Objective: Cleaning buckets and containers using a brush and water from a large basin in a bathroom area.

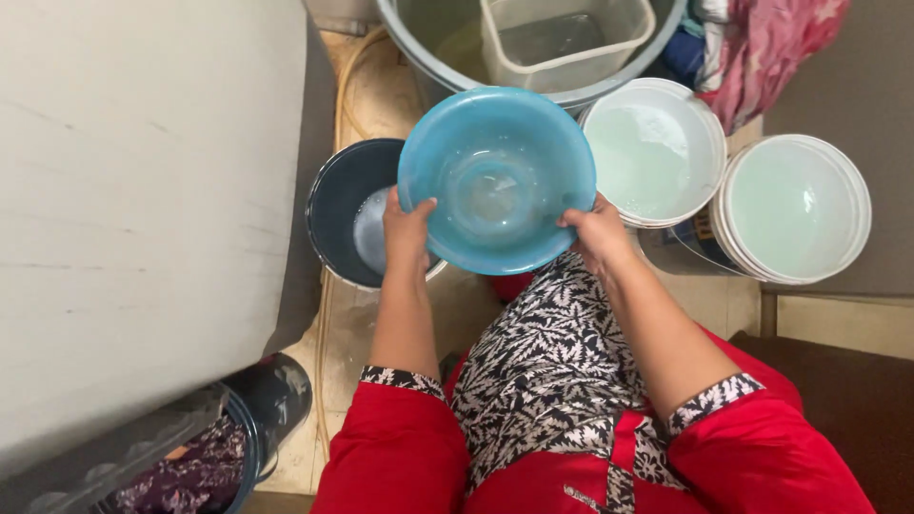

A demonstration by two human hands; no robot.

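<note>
Nearest the camera, the person's red sleeves with patterned cuffs and a black-and-white leaf-print cloth [552,381] fill the lower middle of the view. At the lower left, a dark bucket [271,400] stands on the floor beside a large pale appliance [143,209], with dark patterned fabric in it.

Above the lap, both hands hold a blue plastic basin [497,176] up in the air by its rim. The left hand [407,231] has its grip clenched on the basin's lower left edge, thumb over the rim. The right hand [598,231] has its grip clenched on the lower right edge in the same way. The basin faces the camera and looks wet inside, with a little water in the bottom.

Just behind the basin on the left, a dark blue bucket [343,205] sits on the floor with some water in it. To the right stand two white buckets [657,152] [795,209] side by side, both full of pale water. Farthest off, a large grey tub [571,90] holds water and a clear rectangular container [566,38]. Pink cloth [771,48] hangs at the upper right.
</note>
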